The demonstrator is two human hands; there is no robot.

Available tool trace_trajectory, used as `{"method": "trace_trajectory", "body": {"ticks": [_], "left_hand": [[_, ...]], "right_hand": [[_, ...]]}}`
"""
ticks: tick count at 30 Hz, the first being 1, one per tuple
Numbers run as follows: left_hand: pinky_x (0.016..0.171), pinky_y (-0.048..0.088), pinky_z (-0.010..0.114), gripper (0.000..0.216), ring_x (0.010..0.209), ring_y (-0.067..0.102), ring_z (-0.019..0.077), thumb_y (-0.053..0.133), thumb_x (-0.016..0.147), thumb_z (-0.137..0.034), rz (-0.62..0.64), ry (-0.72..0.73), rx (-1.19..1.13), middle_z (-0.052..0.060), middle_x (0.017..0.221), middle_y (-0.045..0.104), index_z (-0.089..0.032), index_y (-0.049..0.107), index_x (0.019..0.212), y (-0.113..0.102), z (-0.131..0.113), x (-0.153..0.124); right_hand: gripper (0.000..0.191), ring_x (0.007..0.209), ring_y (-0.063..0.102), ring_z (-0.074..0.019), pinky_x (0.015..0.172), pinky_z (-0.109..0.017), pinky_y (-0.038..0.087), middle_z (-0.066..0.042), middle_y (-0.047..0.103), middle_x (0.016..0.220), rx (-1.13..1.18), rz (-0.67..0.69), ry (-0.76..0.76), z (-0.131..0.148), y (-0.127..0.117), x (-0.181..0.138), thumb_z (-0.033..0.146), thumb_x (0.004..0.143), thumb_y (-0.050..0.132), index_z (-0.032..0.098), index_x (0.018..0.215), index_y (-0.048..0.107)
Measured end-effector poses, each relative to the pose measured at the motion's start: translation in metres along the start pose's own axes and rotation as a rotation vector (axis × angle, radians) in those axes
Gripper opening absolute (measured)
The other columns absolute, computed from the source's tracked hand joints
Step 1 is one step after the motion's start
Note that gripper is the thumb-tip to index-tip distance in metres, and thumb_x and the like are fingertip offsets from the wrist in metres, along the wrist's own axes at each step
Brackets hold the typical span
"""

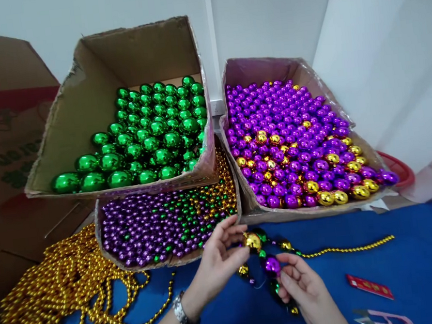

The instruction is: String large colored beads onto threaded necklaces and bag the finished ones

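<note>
My left hand (224, 252), a metal-banded watch (184, 311) on its wrist, has its thumb and fingers closed about a large gold bead (252, 242). That bead belongs to a bead strand mixing gold, green and purple balls of large and small size. My right hand (302, 285) pinches the same strand beside a large purple bead (272, 265); its fingertips partly cover the green beads below. The strand's far part curves over the blue table (233, 316), close to a thin gold bead chain (350, 247) stretching right.
Behind my hands stand a carton of green balls (159, 142), a carton of purple and gold balls (288, 148) and a lower box of small beads (149, 227). Gold bead chains (58, 284) pile up at left. Pink-handled snips (382, 318) and a red packet (369, 286) lie right.
</note>
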State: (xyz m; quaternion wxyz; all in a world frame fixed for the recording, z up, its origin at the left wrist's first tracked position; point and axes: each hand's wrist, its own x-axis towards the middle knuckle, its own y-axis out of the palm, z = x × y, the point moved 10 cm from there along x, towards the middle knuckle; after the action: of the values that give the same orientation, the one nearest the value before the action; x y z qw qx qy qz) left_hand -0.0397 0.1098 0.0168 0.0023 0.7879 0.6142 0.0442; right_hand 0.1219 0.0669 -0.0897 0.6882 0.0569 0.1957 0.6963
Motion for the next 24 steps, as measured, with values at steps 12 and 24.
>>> {"method": "trace_trajectory", "body": {"ticks": [12, 24], "left_hand": [[0.088, 0.042, 0.039, 0.013, 0.096, 0.059, 0.0260, 0.060, 0.077, -0.026, -0.224, 0.063, 0.914, 0.007, 0.091, 0.067, -0.021, 0.064, 0.088, -0.078, 0.006, 0.063], [0.079, 0.052, 0.032, 0.028, 0.090, 0.066, 0.0194, 0.046, 0.089, -0.035, -0.139, -0.015, 0.475, 0.010, 0.104, 0.067, -0.016, 0.057, 0.107, -0.047, 0.009, 0.060]], "right_hand": [[0.036, 0.056, 0.054, -0.0093, 0.052, -0.021, 0.041, 0.001, 0.055, 0.071, 0.032, -0.008, -0.034, 0.015, -0.007, -0.002, 0.043, 0.077, 0.070, 0.020, 0.102, 0.056], [0.034, 0.065, 0.060, -0.0134, 0.059, -0.024, 0.049, -0.002, 0.059, 0.079, -0.188, -0.004, -0.087, 0.012, -0.017, 0.001, 0.044, 0.081, 0.064, 0.021, 0.105, 0.055]]}}
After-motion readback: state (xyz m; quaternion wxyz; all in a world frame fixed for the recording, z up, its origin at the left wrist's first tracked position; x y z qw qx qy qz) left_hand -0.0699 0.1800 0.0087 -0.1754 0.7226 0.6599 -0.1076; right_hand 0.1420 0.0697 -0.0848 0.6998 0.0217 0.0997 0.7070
